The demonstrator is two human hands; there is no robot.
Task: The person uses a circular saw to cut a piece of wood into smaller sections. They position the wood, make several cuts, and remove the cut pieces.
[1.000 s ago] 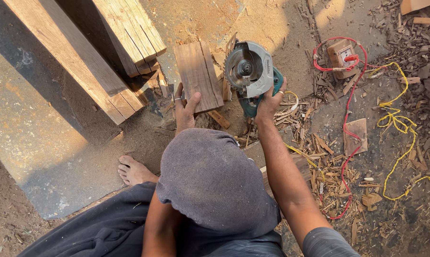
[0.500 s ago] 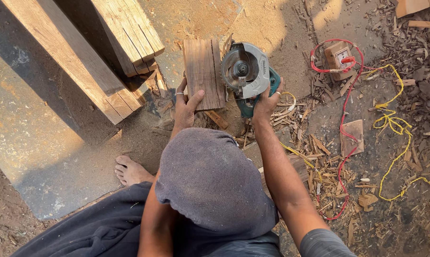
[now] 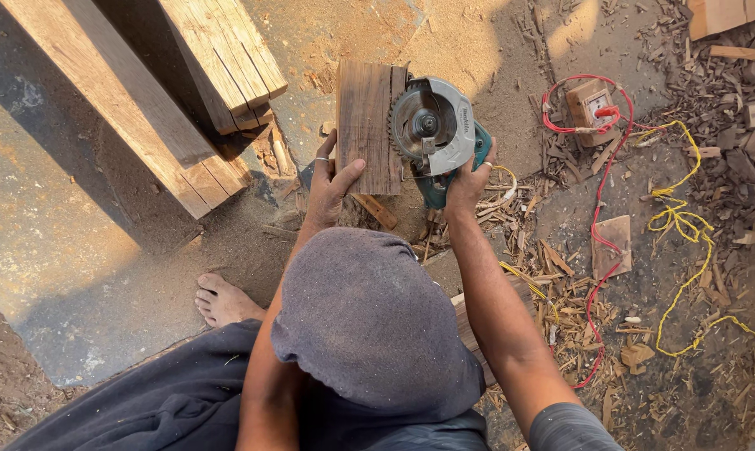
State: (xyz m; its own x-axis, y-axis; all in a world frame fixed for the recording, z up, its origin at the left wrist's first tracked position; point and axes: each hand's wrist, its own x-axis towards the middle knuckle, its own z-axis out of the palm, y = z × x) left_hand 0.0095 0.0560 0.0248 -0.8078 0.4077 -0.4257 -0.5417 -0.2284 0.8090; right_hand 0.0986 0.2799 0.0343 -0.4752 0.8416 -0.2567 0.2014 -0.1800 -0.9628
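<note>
My left hand [image 3: 331,185] grips the near end of a short dark wooden board [image 3: 363,117] that lies on the sawdust-covered ground. With my right hand [image 3: 467,180] I hold the teal handle of a circular saw [image 3: 434,125]. Its round metal guard and toothed blade sit against the board's right edge. A grey cap on my head [image 3: 369,321] hides part of both forearms.
Long pale timber beams [image 3: 127,108] and a stack of planks [image 3: 223,58] lie at the upper left. A red cable [image 3: 599,209] and a yellow cable [image 3: 686,217] run from a wooden socket block [image 3: 590,104] on the right among wood scraps. A bare foot [image 3: 223,301] rests lower left.
My left hand has closed on the board's near end and turned it straighter, against the saw blade. The saw and my right hand have barely shifted.
</note>
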